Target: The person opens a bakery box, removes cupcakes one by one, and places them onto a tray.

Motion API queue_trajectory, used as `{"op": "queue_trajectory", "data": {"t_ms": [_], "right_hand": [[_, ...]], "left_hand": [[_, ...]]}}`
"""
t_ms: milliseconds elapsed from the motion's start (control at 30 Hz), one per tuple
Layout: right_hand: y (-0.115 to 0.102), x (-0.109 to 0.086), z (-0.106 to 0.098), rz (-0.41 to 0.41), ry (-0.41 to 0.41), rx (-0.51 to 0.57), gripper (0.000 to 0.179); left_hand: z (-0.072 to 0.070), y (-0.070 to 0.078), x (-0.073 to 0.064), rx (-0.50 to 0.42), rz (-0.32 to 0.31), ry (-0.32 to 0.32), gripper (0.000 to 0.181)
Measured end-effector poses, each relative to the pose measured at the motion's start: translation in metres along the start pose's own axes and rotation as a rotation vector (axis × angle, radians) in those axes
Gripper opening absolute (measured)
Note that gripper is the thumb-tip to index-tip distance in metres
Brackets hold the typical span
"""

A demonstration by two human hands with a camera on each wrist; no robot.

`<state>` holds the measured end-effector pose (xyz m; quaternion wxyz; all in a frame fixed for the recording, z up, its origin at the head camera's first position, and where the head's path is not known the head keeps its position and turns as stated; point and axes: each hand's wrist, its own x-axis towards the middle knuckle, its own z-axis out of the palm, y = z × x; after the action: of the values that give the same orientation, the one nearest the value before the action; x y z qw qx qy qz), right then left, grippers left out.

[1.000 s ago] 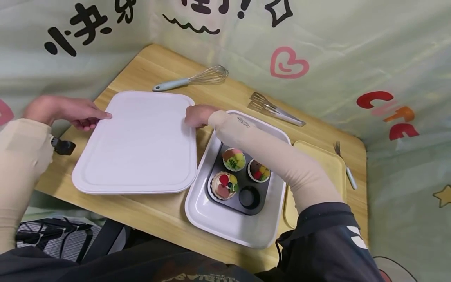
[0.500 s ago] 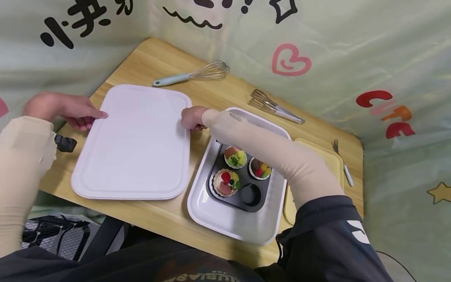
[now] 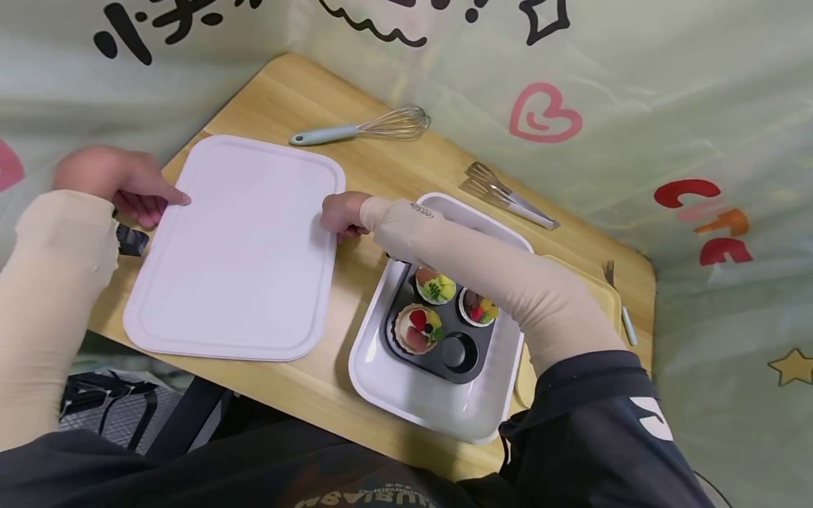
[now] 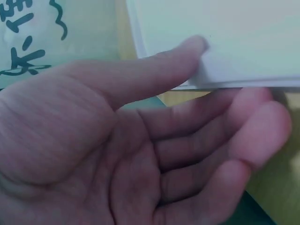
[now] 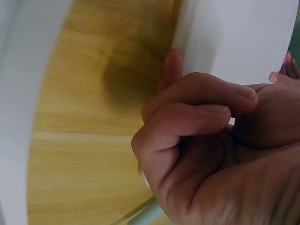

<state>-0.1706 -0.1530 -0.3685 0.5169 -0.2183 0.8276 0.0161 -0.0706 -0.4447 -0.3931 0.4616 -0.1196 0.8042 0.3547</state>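
Note:
A white rectangular board [image 3: 235,254] with rounded corners and a shallow groove near its rim lies over the table's left part. My left hand [image 3: 121,180] pinches its left edge; in the left wrist view the thumb [image 4: 187,51] is on top and the fingers are below the edge. My right hand [image 3: 344,213] grips the opposite edge. Its fingers [image 5: 187,117] look curled in the right wrist view, and its thumb is mostly hidden. Right of the board, under my right forearm, is a deep white tray [image 3: 413,416] with a dark muffin tin [image 3: 406,358] inside.
Fruit-topped cupcakes [image 3: 417,329] sit in the tin beside an unfilled cup [image 3: 459,353]. A whisk [image 3: 362,130] and metal tongs [image 3: 511,197] lie along the back. A yellow tray [image 3: 600,296] and a fork [image 3: 619,303] are at the right.
Both hands have shifted the white board left and slightly toward me, widening the gap to the deep tray. The view has also moved a little.

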Motion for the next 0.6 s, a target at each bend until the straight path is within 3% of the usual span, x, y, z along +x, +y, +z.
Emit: {"op": "queue_trajectory", "data": {"t_ms": [267, 367, 500, 600], "right_hand": [[-0.018, 0.005, 0.004, -0.082, 0.045, 0.046, 0.027], [-0.023, 0.005, 0.002, -0.085, 0.053, 0.038, 0.026], [-0.018, 0.002, -0.002, -0.073, 0.061, 0.058, 0.025], [-0.011, -0.002, -0.005, -0.088, 0.079, 0.077, 0.024]], "left_hand": [[0.008, 0.023, -0.004, -0.012, -0.041, 0.093, 0.035], [0.008, 0.021, -0.005, -0.033, -0.061, 0.116, 0.033], [0.006, 0.019, -0.003, -0.055, -0.047, 0.088, 0.033], [0.005, 0.017, -0.004, 0.006, -0.031, 0.117, 0.037]]}}
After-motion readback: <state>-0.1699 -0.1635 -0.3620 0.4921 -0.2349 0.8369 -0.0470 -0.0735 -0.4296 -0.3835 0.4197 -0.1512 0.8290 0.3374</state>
